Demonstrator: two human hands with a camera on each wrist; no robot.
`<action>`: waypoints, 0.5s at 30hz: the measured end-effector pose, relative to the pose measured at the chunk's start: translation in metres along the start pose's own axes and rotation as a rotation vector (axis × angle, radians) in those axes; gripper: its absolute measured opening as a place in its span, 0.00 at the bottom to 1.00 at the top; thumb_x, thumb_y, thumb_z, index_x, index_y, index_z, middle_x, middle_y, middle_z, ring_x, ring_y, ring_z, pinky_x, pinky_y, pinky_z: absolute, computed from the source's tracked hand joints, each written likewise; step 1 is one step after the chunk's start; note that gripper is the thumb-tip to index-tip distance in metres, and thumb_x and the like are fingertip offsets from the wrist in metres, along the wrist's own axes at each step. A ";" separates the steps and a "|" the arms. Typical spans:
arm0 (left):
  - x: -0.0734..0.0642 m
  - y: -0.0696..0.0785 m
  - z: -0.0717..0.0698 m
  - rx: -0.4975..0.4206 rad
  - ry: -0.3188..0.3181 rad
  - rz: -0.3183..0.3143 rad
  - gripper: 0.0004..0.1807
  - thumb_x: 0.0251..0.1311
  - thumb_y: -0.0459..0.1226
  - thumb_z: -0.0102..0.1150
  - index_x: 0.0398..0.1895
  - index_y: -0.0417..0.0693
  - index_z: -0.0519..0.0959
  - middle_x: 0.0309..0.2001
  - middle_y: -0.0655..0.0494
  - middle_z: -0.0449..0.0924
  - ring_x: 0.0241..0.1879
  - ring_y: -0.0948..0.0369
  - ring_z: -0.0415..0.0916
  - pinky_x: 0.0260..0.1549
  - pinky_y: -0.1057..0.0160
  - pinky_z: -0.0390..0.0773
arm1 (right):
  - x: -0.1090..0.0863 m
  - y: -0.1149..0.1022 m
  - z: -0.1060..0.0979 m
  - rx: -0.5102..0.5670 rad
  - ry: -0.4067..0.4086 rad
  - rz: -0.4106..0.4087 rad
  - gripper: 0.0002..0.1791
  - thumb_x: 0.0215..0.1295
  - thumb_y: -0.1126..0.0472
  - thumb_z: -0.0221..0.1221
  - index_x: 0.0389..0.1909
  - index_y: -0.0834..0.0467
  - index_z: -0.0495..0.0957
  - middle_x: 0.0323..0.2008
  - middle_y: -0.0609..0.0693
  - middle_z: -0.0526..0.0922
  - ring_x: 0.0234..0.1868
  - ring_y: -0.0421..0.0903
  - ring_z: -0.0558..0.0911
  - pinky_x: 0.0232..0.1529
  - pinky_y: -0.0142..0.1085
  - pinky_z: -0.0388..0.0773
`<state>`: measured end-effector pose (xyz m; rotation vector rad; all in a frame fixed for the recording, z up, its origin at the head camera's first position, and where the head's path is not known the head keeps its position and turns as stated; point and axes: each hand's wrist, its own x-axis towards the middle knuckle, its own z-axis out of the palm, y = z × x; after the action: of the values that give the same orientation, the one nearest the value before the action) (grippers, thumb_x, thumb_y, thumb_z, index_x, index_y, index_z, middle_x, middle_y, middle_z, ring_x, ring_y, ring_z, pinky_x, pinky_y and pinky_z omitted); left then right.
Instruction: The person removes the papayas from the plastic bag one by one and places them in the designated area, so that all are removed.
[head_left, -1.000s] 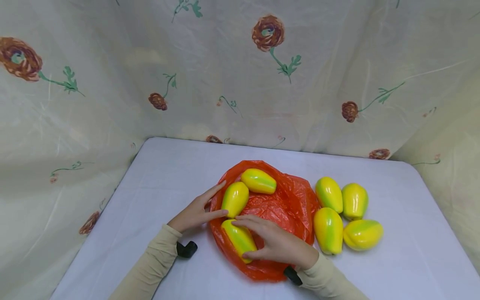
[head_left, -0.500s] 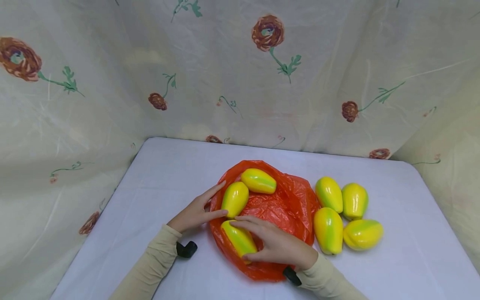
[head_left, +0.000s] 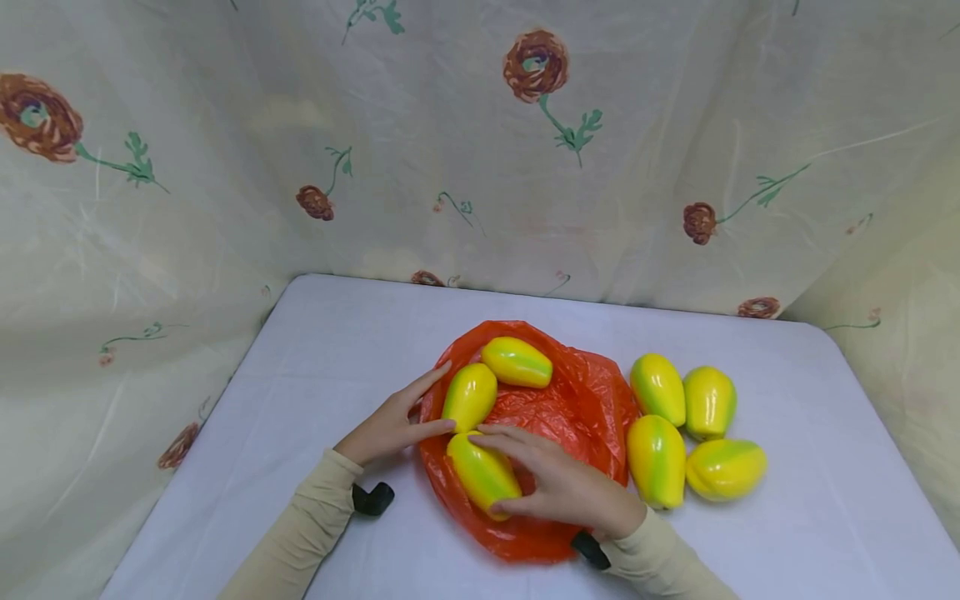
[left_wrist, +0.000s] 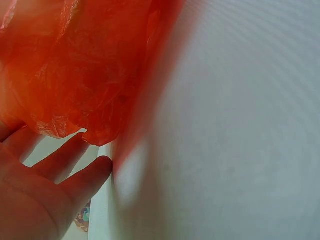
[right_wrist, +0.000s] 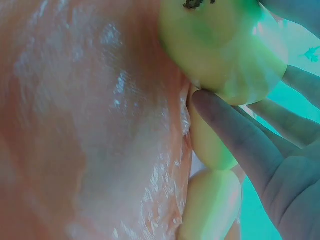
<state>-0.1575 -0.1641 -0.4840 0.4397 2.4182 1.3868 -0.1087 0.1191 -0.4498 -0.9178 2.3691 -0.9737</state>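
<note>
A red plastic bag lies open and crumpled on the table, with two glossy yellow-green papayas resting on its far left part. Over the bag's near left part, my right hand grips a third papaya between thumb and fingers. In the right wrist view, the held papaya shows a dark stem scar. My left hand lies at the bag's left rim, thumb and fingers spread. Straight fingers touch the bag's side in the left wrist view.
Right of the bag, several more papayas lie grouped on the white-covered table. A flower-patterned curtain hangs behind the table and along both sides.
My right hand has shifted slightly away from me and to the right with its papaya, which now sits closer to the papaya beside it. My left hand stays in place.
</note>
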 end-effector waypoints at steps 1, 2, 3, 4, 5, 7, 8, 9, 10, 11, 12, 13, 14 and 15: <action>0.000 0.000 0.000 0.000 0.000 0.000 0.48 0.63 0.56 0.68 0.83 0.70 0.54 0.83 0.55 0.53 0.80 0.49 0.58 0.72 0.45 0.71 | -0.001 0.000 -0.001 -0.006 0.007 -0.005 0.43 0.62 0.45 0.72 0.75 0.29 0.63 0.77 0.35 0.64 0.75 0.44 0.67 0.72 0.54 0.74; 0.000 0.000 0.000 -0.001 -0.001 -0.001 0.48 0.63 0.56 0.68 0.83 0.70 0.54 0.83 0.55 0.53 0.80 0.49 0.58 0.72 0.45 0.71 | -0.002 0.000 -0.002 -0.006 0.013 -0.007 0.43 0.62 0.45 0.72 0.75 0.29 0.63 0.77 0.35 0.64 0.75 0.43 0.67 0.71 0.53 0.75; 0.000 0.000 0.000 -0.001 -0.002 -0.001 0.48 0.63 0.56 0.68 0.83 0.69 0.54 0.83 0.55 0.53 0.80 0.49 0.58 0.72 0.45 0.71 | -0.003 0.000 -0.003 -0.004 0.017 -0.007 0.43 0.62 0.46 0.72 0.76 0.29 0.63 0.77 0.35 0.64 0.75 0.43 0.68 0.71 0.52 0.76; 0.000 -0.001 0.000 -0.002 -0.002 -0.003 0.48 0.63 0.56 0.68 0.83 0.69 0.54 0.83 0.55 0.53 0.80 0.49 0.58 0.72 0.45 0.71 | -0.004 0.000 -0.004 0.000 0.020 -0.005 0.43 0.62 0.45 0.72 0.76 0.29 0.62 0.77 0.35 0.64 0.75 0.44 0.68 0.70 0.52 0.76; 0.000 -0.001 0.000 -0.004 -0.003 -0.004 0.48 0.63 0.56 0.68 0.83 0.70 0.53 0.83 0.55 0.53 0.80 0.49 0.58 0.72 0.45 0.71 | -0.004 0.001 -0.005 0.000 0.023 -0.002 0.43 0.62 0.45 0.72 0.76 0.28 0.62 0.77 0.34 0.63 0.74 0.44 0.68 0.70 0.51 0.77; 0.000 -0.001 0.000 -0.005 -0.004 -0.004 0.48 0.63 0.56 0.68 0.83 0.70 0.53 0.83 0.55 0.52 0.80 0.49 0.58 0.72 0.45 0.71 | -0.006 0.001 -0.007 0.007 0.033 0.006 0.43 0.62 0.44 0.72 0.76 0.27 0.61 0.76 0.34 0.63 0.74 0.44 0.68 0.68 0.51 0.78; 0.000 -0.001 0.000 -0.005 -0.004 -0.003 0.48 0.63 0.56 0.68 0.83 0.70 0.53 0.83 0.56 0.52 0.80 0.49 0.57 0.72 0.45 0.70 | -0.007 0.001 -0.008 0.013 0.037 0.011 0.44 0.62 0.44 0.72 0.76 0.26 0.61 0.76 0.33 0.63 0.74 0.44 0.68 0.68 0.50 0.79; 0.000 -0.001 0.000 -0.004 -0.003 -0.002 0.48 0.63 0.56 0.68 0.83 0.70 0.53 0.83 0.56 0.52 0.80 0.49 0.57 0.73 0.45 0.70 | -0.008 0.001 -0.009 0.017 0.043 0.012 0.44 0.62 0.44 0.72 0.76 0.26 0.61 0.76 0.33 0.63 0.74 0.45 0.68 0.67 0.51 0.79; 0.000 -0.001 0.000 -0.002 -0.002 -0.003 0.48 0.63 0.56 0.68 0.83 0.70 0.53 0.83 0.56 0.52 0.80 0.49 0.57 0.73 0.45 0.70 | -0.009 0.001 -0.010 0.016 0.050 0.015 0.44 0.62 0.44 0.72 0.76 0.25 0.61 0.76 0.33 0.63 0.75 0.45 0.68 0.67 0.51 0.79; 0.000 -0.001 0.000 -0.002 -0.002 -0.002 0.48 0.63 0.56 0.68 0.83 0.71 0.53 0.83 0.56 0.52 0.80 0.49 0.57 0.73 0.45 0.69 | -0.010 0.001 -0.012 0.014 0.060 0.015 0.44 0.62 0.44 0.72 0.76 0.26 0.61 0.76 0.33 0.63 0.75 0.45 0.68 0.67 0.51 0.79; 0.000 -0.001 0.000 -0.003 -0.002 -0.002 0.48 0.64 0.56 0.68 0.83 0.71 0.53 0.83 0.56 0.52 0.80 0.49 0.57 0.73 0.45 0.69 | -0.011 0.001 -0.013 0.009 0.071 0.012 0.44 0.61 0.44 0.72 0.76 0.26 0.61 0.76 0.33 0.64 0.74 0.46 0.68 0.67 0.52 0.79; 0.000 -0.001 0.000 -0.005 -0.003 -0.002 0.48 0.64 0.55 0.68 0.83 0.71 0.53 0.83 0.56 0.52 0.80 0.49 0.57 0.73 0.46 0.70 | -0.012 0.001 -0.014 0.005 0.082 0.012 0.44 0.61 0.44 0.72 0.76 0.26 0.61 0.76 0.33 0.64 0.74 0.46 0.68 0.67 0.53 0.79; 0.000 -0.001 0.000 -0.007 -0.003 -0.004 0.48 0.64 0.55 0.68 0.83 0.71 0.53 0.84 0.56 0.52 0.80 0.49 0.57 0.73 0.46 0.70 | -0.014 0.001 -0.016 0.002 0.093 0.009 0.45 0.61 0.44 0.73 0.76 0.26 0.61 0.76 0.34 0.64 0.75 0.47 0.68 0.67 0.54 0.79; 0.000 -0.001 0.000 -0.008 -0.002 -0.006 0.48 0.64 0.55 0.68 0.83 0.71 0.53 0.84 0.56 0.52 0.80 0.49 0.58 0.73 0.46 0.70 | -0.015 0.001 -0.018 -0.001 0.105 0.005 0.45 0.60 0.44 0.73 0.76 0.27 0.61 0.76 0.34 0.65 0.74 0.47 0.69 0.67 0.54 0.79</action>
<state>-0.1574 -0.1646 -0.4848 0.4318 2.4095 1.3918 -0.1093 0.1384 -0.4370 -0.8814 2.4572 -1.0425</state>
